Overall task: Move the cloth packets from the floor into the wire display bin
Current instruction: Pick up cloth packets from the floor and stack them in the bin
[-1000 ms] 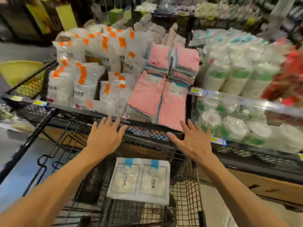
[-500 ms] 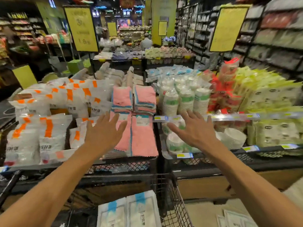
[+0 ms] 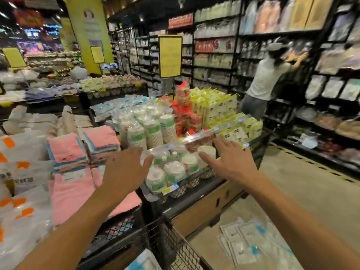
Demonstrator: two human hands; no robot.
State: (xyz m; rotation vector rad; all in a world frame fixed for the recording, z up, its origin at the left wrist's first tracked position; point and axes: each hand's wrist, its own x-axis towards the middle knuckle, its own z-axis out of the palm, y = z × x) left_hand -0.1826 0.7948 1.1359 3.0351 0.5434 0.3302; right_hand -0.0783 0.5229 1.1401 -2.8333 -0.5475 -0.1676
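Down at five o'clock on the floor, the cloth packets look light, soft and slippery, best pinched by their edges, while the left hand and right hand hang apart, fingers spread, holding nothing.

Indoor store light, moderately dim, warm-yellow cast; light comes from overhead, fixtures out of frame. Strong motion blur across the whole frame, worst at the left edge and top right shelving. The empty, spread left hand and right hand are smeared, finger outlines soft. Just ahead of the hands, the clear plastic shelf-edge price strip shows white glare. Left of the left hand, the pink folded cloth stacks show blocky compression smear. Below the right forearm, the white and blue flat cloth packets on the tan floor are blurred, print unreadable. Wide-angle bending tilts the black tall shelving far beyond the hands. Shadows soft, faint.
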